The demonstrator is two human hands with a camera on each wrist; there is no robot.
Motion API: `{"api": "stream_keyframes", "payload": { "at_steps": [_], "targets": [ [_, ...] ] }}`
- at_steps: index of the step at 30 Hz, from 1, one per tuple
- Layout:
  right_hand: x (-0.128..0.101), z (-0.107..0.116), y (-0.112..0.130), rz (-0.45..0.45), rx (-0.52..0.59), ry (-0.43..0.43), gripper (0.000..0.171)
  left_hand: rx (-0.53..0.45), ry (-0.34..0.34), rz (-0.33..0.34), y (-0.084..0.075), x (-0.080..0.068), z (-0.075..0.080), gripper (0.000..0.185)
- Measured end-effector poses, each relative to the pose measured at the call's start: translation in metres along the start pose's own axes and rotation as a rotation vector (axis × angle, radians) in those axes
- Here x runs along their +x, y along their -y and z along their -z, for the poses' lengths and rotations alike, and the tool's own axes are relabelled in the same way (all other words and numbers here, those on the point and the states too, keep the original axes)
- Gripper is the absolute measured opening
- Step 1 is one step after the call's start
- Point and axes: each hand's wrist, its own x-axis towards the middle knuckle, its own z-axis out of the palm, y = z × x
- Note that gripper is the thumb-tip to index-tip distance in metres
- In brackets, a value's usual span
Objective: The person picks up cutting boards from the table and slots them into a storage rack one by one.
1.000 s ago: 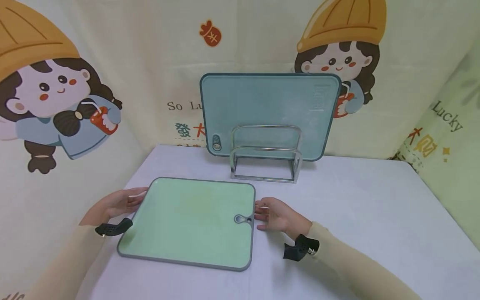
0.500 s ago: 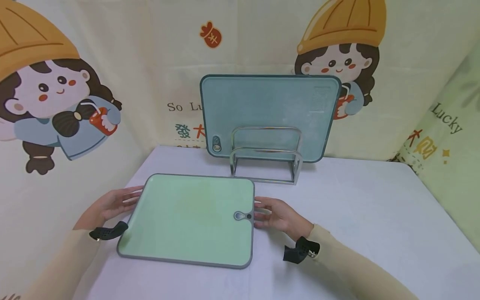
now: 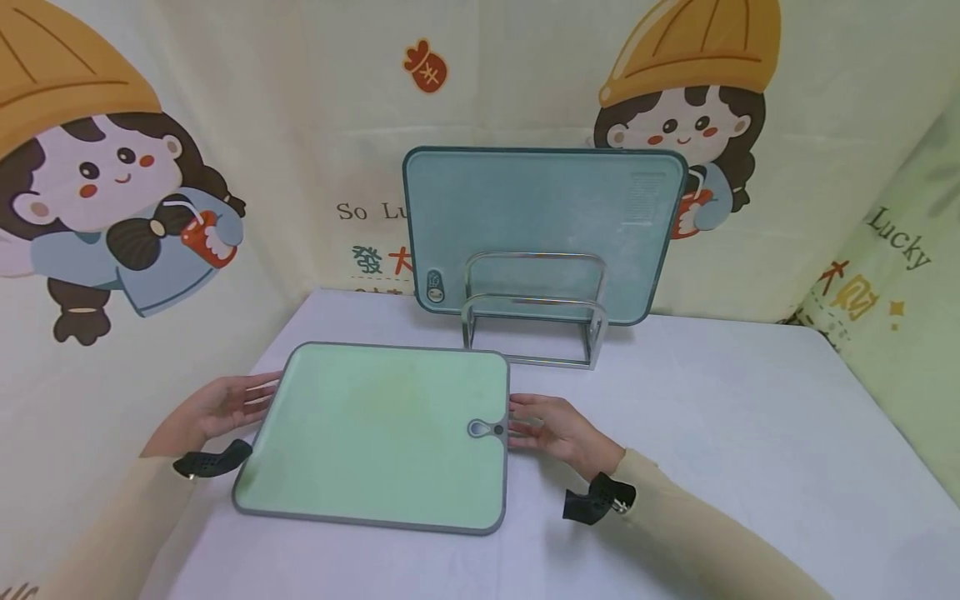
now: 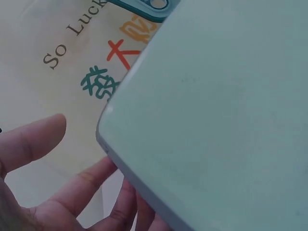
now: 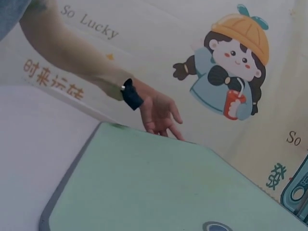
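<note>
A light green cutting board (image 3: 382,437) with a grey rim lies between both hands, its far edge tipped up off the white table. At its left edge, my left hand (image 3: 227,406) reaches fairly straight fingers under the rim, while in the left wrist view the thumb (image 4: 36,139) stands apart from the board. My right hand (image 3: 558,429) touches the right edge near the board's hanging hole (image 3: 480,428), its fingers extended and their tips partly hidden by the rim. The right hand itself is not seen in the right wrist view, which shows the board and the left hand.
Behind the board stands a chrome wire rack (image 3: 532,308) holding a blue-green cutting board (image 3: 540,208) upright. A white table (image 3: 712,417) extends to the right. Printed cloth (image 3: 360,100) hangs at the back and sides.
The green board's far edge has risen a little, and its near edge sits slightly higher in view. My left hand has shifted slightly left with it; the right hand stays near the same spot.
</note>
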Motion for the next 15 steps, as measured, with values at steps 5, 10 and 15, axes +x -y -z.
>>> {"api": "stream_keyframes", "payload": {
  "at_steps": [5, 10, 15],
  "targets": [
    [0.002, 0.001, -0.001, 0.017, -0.020, 0.018, 0.047, 0.067, -0.004, 0.007, 0.001, -0.003, 0.002, 0.029],
    [0.004, 0.002, -0.003, -0.005, 0.012, -0.024, 0.046, 0.213, -0.044, -0.014, 0.005, -0.001, 0.005, 0.030],
    [0.008, 0.002, -0.006, -0.024, 0.023, -0.047, 0.046, 0.370, -0.089, -0.061, 0.011, 0.008, 0.008, 0.060]
  ]
}}
